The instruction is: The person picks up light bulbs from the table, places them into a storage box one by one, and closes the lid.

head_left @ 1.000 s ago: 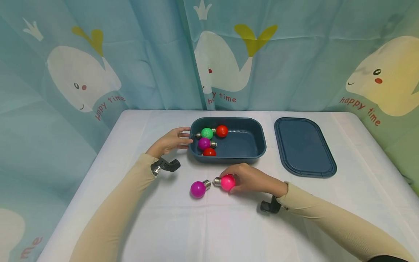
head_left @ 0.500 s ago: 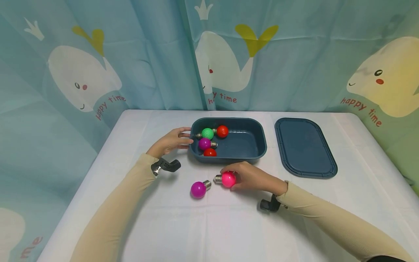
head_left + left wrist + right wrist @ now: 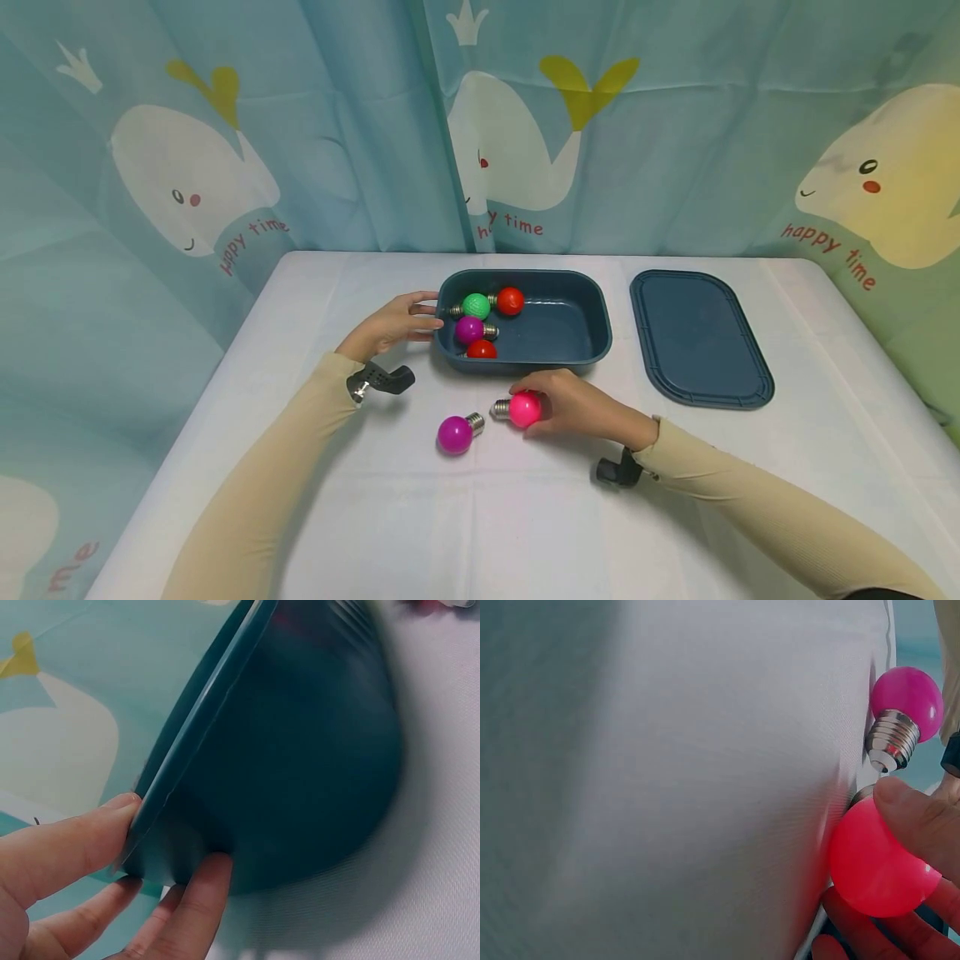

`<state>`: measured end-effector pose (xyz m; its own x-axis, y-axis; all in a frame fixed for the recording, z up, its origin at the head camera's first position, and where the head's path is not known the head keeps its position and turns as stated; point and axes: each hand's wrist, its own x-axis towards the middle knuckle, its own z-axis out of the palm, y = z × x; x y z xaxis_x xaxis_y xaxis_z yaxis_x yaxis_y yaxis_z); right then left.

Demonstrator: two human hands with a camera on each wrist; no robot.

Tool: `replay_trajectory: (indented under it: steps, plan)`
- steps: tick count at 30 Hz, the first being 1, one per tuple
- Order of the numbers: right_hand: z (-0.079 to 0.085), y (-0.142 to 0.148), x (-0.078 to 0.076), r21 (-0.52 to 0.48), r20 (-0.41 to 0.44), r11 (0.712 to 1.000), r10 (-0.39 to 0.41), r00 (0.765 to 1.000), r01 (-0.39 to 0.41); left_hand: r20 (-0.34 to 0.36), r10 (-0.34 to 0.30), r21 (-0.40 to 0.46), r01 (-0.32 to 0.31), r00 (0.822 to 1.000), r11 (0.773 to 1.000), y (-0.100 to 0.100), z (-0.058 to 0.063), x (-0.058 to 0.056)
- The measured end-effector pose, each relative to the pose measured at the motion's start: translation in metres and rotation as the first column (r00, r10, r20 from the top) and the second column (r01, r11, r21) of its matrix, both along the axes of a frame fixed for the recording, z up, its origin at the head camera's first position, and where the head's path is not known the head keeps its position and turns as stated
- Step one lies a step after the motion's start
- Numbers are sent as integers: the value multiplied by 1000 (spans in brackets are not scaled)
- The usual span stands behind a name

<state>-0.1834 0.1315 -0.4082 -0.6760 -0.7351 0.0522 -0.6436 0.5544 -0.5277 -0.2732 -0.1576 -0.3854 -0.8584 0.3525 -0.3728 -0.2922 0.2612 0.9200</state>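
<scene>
Four boxed bulbs [image 3: 470, 330] — left grip [image 3: 390, 323] relaxed against box [image 3: 558, 325], right grip [image 3: 581, 406] pinching pink bulb [image 3: 525, 410]

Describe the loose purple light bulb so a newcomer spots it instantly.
On the white tablecloth, find the open dark-blue box. Nearer the camera, the right hand grips a pink light bulb; just left lies the purple light bulb, the only bulb neither in the box nor held.

1. The blue box [image 3: 558, 321] offers open room in its right half, reachable from above; its near wall stands between that space and the right hand [image 3: 573, 406].
2. Four bulbs [image 3: 470, 330] crowd its left half.
3. The left hand [image 3: 393, 325] blocks its left side.
4. A passable strip of table [image 3: 480, 517] separates box and lid [image 3: 701, 337].
5. The purple bulb [image 3: 454, 435] obstructs the way left of the pink bulb [image 3: 525, 410].
</scene>
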Motion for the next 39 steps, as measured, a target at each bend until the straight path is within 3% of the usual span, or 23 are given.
replay_trajectory:
  steps: [10,21,39]
  plan:
    - [5,5,0,-26,-11,1000,-17,1000,17,10,2,-8,-2,1000,1000,1,0,0]
    - [23,16,0,-18,-8,1000,-3,1000,2,1,-2,-9,2,1000,1000,2,0,0]
    - [91,44,-15,63,-145,998,19,989,-10,2,2,-5,-2,1000,1000,1,0,2]
